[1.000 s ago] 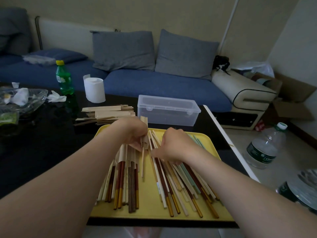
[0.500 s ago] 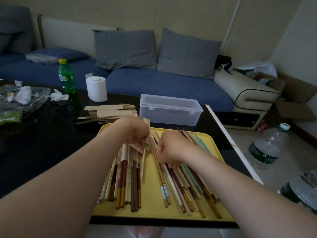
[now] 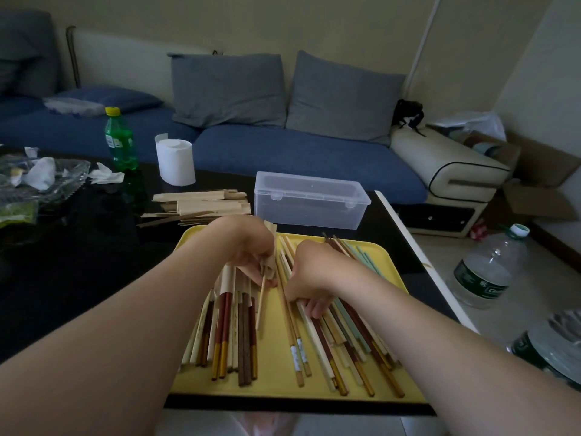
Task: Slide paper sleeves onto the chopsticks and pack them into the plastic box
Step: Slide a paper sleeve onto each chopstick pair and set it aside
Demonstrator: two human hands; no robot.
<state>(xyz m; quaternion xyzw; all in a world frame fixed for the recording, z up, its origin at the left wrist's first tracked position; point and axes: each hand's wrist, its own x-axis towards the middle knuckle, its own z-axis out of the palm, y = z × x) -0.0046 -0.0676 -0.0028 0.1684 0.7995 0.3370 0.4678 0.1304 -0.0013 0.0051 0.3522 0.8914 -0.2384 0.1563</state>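
Observation:
A yellow tray holds two heaps of chopsticks: sleeved ones on the left, bare ones on the right. My left hand grips a paper sleeve with a pale chopstick hanging out of it. My right hand presses down on the bare heap, fingers curled around a chopstick there. The clear plastic box, lid closed, stands behind the tray. A stack of spare paper sleeves lies to the box's left.
On the black table stand a green bottle, a toilet paper roll and a glass dish with crumpled tissues. A blue sofa lies behind. Water bottles stand on the floor at right.
My right hand has slid toward me along the bare chopsticks, shifting some of them. My left hand has stayed put with the sleeve and chopstick.

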